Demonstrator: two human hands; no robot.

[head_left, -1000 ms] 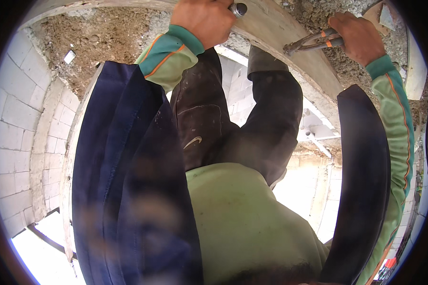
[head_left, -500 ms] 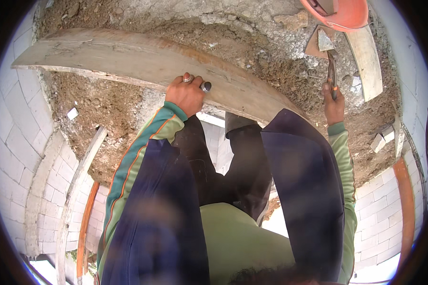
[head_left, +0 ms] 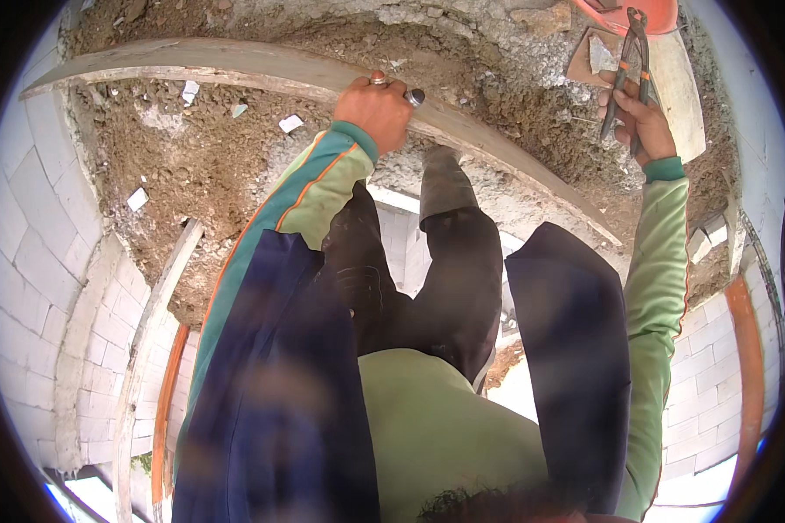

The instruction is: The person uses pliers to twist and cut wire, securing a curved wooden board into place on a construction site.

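Left hand (head_left: 375, 113) apparently clamped on plank (head_left: 218, 63) near edge, underside hidden. Plank likely stiff, heavyish; hold by edges. Right hand (head_left: 644, 122) grips pincers (head_left: 624, 68), probably rigid, by handles.

A plank (head_left: 235, 66) crosses over the ground (head_left: 170, 161) from its left edge, left hand (head_left: 373, 113) midway, pincers (head_left: 624, 65) in right hand (head_left: 647, 120) toward the far right corner.

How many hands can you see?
2: the left hand, upper middle, curled over the wooden plank, and the right hand, upper right, holding pincers. No other hand shows.
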